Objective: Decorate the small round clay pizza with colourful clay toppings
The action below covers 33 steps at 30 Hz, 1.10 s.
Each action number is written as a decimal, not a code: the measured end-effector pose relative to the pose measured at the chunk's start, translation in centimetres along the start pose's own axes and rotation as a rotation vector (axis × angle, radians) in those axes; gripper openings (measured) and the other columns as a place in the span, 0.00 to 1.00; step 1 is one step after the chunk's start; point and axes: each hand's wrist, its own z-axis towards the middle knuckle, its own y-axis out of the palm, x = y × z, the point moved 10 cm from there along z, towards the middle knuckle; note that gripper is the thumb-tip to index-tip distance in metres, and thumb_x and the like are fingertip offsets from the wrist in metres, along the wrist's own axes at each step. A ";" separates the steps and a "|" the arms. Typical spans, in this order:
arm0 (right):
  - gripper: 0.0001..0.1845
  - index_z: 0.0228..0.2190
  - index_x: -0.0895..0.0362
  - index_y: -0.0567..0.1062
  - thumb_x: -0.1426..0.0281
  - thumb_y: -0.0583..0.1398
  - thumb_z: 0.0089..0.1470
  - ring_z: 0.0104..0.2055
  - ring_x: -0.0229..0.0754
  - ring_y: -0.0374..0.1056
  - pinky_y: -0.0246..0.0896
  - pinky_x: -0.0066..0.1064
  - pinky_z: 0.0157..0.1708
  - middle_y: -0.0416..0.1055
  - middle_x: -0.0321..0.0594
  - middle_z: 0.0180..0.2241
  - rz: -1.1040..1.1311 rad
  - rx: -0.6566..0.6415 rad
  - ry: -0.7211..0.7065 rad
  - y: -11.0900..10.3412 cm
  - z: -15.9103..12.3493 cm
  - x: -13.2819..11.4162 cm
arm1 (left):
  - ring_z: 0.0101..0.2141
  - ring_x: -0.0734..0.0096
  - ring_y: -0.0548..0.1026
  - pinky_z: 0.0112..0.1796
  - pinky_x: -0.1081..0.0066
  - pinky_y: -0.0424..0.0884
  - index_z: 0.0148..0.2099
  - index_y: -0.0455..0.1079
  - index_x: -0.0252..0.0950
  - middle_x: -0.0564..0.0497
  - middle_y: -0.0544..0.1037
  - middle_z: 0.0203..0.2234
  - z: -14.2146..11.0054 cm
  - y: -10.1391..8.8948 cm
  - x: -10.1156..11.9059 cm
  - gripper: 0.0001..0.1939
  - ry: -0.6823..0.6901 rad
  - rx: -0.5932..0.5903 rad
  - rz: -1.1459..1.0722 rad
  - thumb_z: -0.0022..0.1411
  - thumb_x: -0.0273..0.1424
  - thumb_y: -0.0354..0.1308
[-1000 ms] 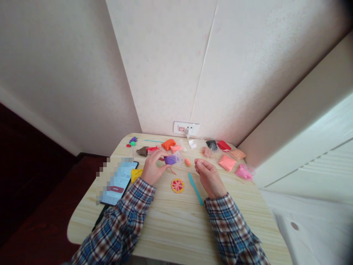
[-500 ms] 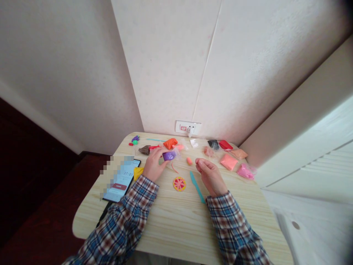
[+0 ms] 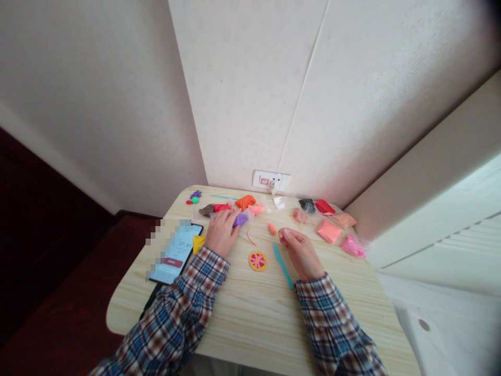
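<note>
The purple packet (image 3: 240, 220) lies just right of the left hand (image 3: 222, 233), touching its fingers, long axis slanting away rightward, though whether that hand grips it I cannot tell, while the right hand (image 3: 302, 254), farther off, has thumb and fingertips pressed together.

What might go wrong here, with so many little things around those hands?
The left sleeve runs close to the phone and might nudge it. The right hand could knock the blue knife lying beside it. The thin pink strip, lying near the left hand, might get squashed.
</note>
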 end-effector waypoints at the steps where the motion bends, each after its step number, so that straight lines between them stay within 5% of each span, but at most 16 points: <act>1: 0.20 0.18 0.58 0.71 0.53 0.62 0.44 0.25 0.35 0.53 0.49 0.29 0.29 0.60 0.33 0.20 -0.019 -0.015 -0.014 0.2 0.0 0.0 | 0.45 0.56 0.68 0.45 0.58 0.64 0.55 0.62 0.34 0.43 0.72 0.43 0.0 0.1 -0.1 0.23 -0.011 -0.015 0.025 0.57 0.25 0.54; 6: 0.22 0.18 0.57 0.65 0.53 0.57 0.50 0.26 0.35 0.52 0.49 0.28 0.28 0.56 0.32 0.20 -0.129 -0.001 -0.077 0.3 -0.4 -0.4 | 0.47 0.57 0.67 0.47 0.58 0.61 0.57 0.59 0.34 0.43 0.71 0.44 -0.1 0.5 -0.3 0.24 -0.047 -0.063 0.081 0.57 0.24 0.53; 11: 0.16 0.23 0.57 0.70 0.57 0.63 0.43 0.27 0.36 0.57 0.53 0.28 0.30 0.62 0.32 0.23 -0.212 -0.031 -0.057 0.6 -1.3 -0.7 | 0.49 0.57 0.66 0.49 0.57 0.60 0.56 0.59 0.34 0.43 0.70 0.46 -0.1 0.5 -0.3 0.24 -0.045 -0.056 0.050 0.56 0.23 0.52; 18: 0.15 0.24 0.57 0.74 0.58 0.58 0.51 0.32 0.39 0.62 0.55 0.31 0.33 0.68 0.38 0.27 -0.397 -0.161 -0.124 1.5 -2.6 -0.3 | 0.52 0.54 0.62 0.49 0.55 0.63 0.55 0.60 0.35 0.40 0.64 0.52 -0.2 -0.4 -0.3 0.25 -0.044 0.059 -0.032 0.54 0.23 0.54; 26: 0.12 0.24 0.56 0.69 0.61 0.58 0.52 0.29 0.37 0.59 0.56 0.30 0.31 0.63 0.36 0.27 -0.534 -0.130 -0.218 1.3 -3.4 -0.9 | 0.57 0.54 0.55 0.54 0.51 0.57 0.49 0.66 0.37 0.43 0.63 0.51 -0.4 -3.3 1.0 0.19 0.014 0.252 -0.093 0.55 0.20 0.53; 33: 0.10 0.29 0.55 0.75 0.63 0.58 0.53 0.33 0.40 0.62 0.58 0.32 0.32 0.67 0.40 0.31 -0.630 -0.201 -0.216 2.3 -3.0 0.1 | 0.52 0.61 0.61 0.54 0.55 0.60 0.41 0.70 0.37 0.46 0.68 0.47 -0.7 -4.5 3.3 0.12 0.171 0.311 -0.199 0.57 0.20 0.51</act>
